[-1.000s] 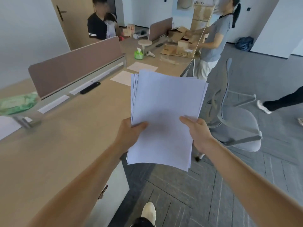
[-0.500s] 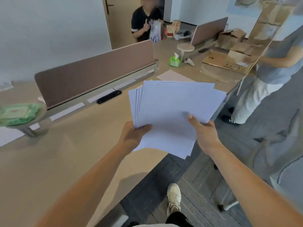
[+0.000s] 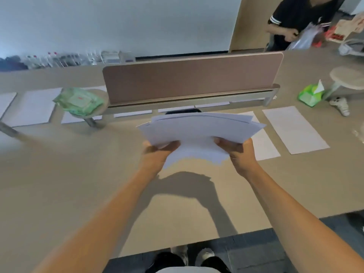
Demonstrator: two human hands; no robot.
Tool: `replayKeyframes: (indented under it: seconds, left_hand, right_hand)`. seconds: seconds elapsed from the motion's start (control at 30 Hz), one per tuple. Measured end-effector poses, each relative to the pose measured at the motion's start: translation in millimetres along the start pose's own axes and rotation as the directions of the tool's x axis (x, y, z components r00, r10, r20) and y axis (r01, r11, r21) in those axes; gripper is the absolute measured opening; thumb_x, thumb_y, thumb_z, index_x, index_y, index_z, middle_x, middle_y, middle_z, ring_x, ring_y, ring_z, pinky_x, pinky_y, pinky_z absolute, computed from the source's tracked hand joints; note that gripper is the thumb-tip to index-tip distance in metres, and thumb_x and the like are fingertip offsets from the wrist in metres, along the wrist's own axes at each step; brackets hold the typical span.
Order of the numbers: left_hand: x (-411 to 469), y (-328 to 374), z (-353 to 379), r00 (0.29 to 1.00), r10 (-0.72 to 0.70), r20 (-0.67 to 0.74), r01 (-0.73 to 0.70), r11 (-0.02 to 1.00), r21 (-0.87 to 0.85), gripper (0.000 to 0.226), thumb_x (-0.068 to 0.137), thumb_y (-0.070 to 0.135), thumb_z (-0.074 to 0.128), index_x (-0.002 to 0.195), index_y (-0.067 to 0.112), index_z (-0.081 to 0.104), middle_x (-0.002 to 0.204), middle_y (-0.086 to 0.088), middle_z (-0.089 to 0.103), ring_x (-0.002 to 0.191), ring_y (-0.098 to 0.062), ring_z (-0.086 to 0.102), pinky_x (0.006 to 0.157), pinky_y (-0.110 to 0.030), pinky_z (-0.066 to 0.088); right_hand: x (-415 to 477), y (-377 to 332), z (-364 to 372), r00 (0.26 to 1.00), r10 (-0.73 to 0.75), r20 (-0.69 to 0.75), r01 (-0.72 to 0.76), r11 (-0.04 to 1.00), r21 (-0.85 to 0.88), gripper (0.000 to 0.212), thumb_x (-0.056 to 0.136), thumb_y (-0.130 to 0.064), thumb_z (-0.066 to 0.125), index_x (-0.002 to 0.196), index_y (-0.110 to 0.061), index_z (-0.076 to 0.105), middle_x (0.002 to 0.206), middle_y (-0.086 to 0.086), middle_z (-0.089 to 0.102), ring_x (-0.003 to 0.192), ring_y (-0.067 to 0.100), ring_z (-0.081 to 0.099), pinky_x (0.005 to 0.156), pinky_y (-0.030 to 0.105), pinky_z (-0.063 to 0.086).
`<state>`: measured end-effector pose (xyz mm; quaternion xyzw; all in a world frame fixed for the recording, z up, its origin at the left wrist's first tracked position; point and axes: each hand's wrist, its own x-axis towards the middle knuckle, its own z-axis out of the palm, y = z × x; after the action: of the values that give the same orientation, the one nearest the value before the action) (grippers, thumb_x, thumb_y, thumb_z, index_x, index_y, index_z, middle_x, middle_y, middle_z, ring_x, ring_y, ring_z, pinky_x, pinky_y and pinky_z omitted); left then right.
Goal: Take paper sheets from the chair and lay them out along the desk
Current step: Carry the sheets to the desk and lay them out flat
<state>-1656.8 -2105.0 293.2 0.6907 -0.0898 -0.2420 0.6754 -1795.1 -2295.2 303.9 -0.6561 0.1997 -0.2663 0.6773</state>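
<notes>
Head view: left hand [image 3: 157, 155] and right hand [image 3: 240, 153] each grip a near corner of a fanned stack of paper sheets [image 3: 201, 131] (thumbs on top, fingers hidden beneath), held above the desk [image 3: 78, 184] before the divider panel [image 3: 193, 77]. A single sheet [image 3: 295, 129] lies flat on the desk to the right.

Open desk [image 3: 59, 184] surface runs along the whole near side, under and around the held stack [image 3: 201, 127]. Behind it the divider [image 3: 189, 79] walls off the middle. The right sheets [image 3: 295, 131] and a tissue box [image 3: 310, 94] take the far right; the left sheets [image 3: 31, 107] and a wipes pack [image 3: 78, 100] on its stand [image 3: 89, 121] take the far left.
</notes>
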Motion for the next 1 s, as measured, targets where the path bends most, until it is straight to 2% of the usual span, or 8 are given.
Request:
replayKeyframes:
  seconds: [0.07, 0.17, 0.27, 0.4, 0.6, 0.67, 0.8, 1.0]
  left_hand:
    - [13.7, -4.4, -7.0, 1.000, 0.005, -0.010, -0.005, 0.999, 0.036, 0.027, 0.066, 0.001, 0.086, 0.074, 0.026, 0.079, 0.078, 0.010, 0.076, 0.080, -0.007, 0.072, 0.079, -0.029, 0.054]
    - [25.3, -14.4, -18.0, 1.000, -0.001, 0.021, -0.002, 0.990, 0.142, 0.026, 0.061, 0.023, 0.088, 0.079, 0.038, 0.079, 0.086, 0.014, 0.076, 0.088, -0.008, 0.072, 0.082, -0.031, 0.056]
    - [27.9, -26.2, -16.0, 1.000, -0.009, 0.024, 0.006, 0.990, 0.137, 0.020, 0.079, 0.011, 0.081, 0.087, 0.028, 0.076, 0.080, 0.016, 0.075, 0.077, -0.002, 0.069, 0.068, -0.020, 0.052]
    - [30.2, -24.5, -6.5, 0.998, 0.004, -0.065, 0.002, 0.996, 0.091, 0.009, 0.081, 0.012, 0.080, 0.088, 0.014, 0.075, 0.078, 0.004, 0.073, 0.070, -0.006, 0.066, 0.064, -0.022, 0.052]
    - [30.3, -35.4, -14.7, 1.000, 0.016, -0.019, -0.015, 0.997, 0.072, 0.034, 0.069, 0.017, 0.089, 0.099, 0.024, 0.072, 0.092, 0.010, 0.076, 0.087, -0.007, 0.071, 0.074, -0.023, 0.058]
    - [29.8, -40.1, -15.7, 1.000, -0.012, -0.013, 0.013, 0.997, 0.076, 0.031, 0.072, 0.011, 0.087, 0.097, 0.020, 0.072, 0.089, 0.008, 0.075, 0.083, -0.007, 0.070, 0.072, -0.025, 0.056]
    - [22.6, -32.3, -5.2, 1.000, -0.016, 0.021, 0.015, 0.998, 0.055, 0.013, 0.080, 0.003, 0.079, 0.086, 0.012, 0.072, 0.069, 0.014, 0.073, 0.066, 0.002, 0.067, 0.060, -0.015, 0.052]
    - [22.0, -35.8, -12.6, 0.998, 0.067, 0.020, -0.069, 0.985, 0.158, 0.018, 0.080, 0.012, 0.081, 0.091, 0.022, 0.072, 0.084, 0.014, 0.072, 0.077, 0.003, 0.064, 0.070, -0.017, 0.050]
  right_hand:
    - [16.9, 9.3, 0.0, 0.997, 0.032, 0.066, -0.031, 0.999, -0.020, 0.038, 0.076, -0.003, 0.077, 0.112, -0.008, 0.067, 0.099, -0.004, 0.074, 0.096, 0.016, 0.069, 0.080, 0.027, 0.055]
    - [29.6, 31.6, 2.2, 0.975, 0.194, 0.107, -0.182, 0.976, -0.117, 0.028, 0.079, -0.001, 0.078, 0.102, -0.017, 0.074, 0.100, -0.004, 0.076, 0.097, 0.016, 0.071, 0.085, 0.031, 0.055]
    - [33.4, 50.0, 7.8, 0.958, 0.276, 0.084, -0.252, 0.943, -0.217, 0.016, 0.079, 0.000, 0.077, 0.090, -0.012, 0.077, 0.086, -0.003, 0.076, 0.081, 0.010, 0.069, 0.075, 0.030, 0.051]
    - [37.6, 54.2, 15.2, 0.964, 0.265, 0.029, -0.258, 0.955, -0.148, 0.018, 0.075, -0.001, 0.079, 0.090, -0.010, 0.078, 0.088, 0.003, 0.076, 0.083, 0.014, 0.070, 0.073, 0.032, 0.054]
    - [39.3, 50.1, 5.7, 0.949, 0.304, 0.088, -0.296, 0.951, -0.091, 0.024, 0.080, -0.004, 0.078, 0.104, -0.008, 0.074, 0.102, 0.006, 0.076, 0.098, 0.022, 0.072, 0.084, 0.038, 0.057]
    - [38.4, 51.0, -0.1, 0.931, 0.346, 0.117, -0.333, 0.936, -0.113, 0.025, 0.080, -0.003, 0.077, 0.105, -0.009, 0.074, 0.104, 0.006, 0.076, 0.100, 0.022, 0.071, 0.085, 0.039, 0.055]
    - [37.6, 43.7, -1.0, 0.934, 0.319, 0.163, -0.297, 0.944, -0.145, 0.020, 0.073, -0.007, 0.079, 0.094, -0.007, 0.078, 0.098, 0.011, 0.076, 0.093, 0.022, 0.072, 0.078, 0.034, 0.055]
    - [36.1, 39.7, -6.7, 0.917, 0.326, 0.230, -0.293, 0.941, -0.168, 0.028, 0.070, -0.016, 0.078, 0.097, -0.010, 0.074, 0.096, 0.003, 0.074, 0.090, 0.017, 0.068, 0.077, 0.030, 0.051]
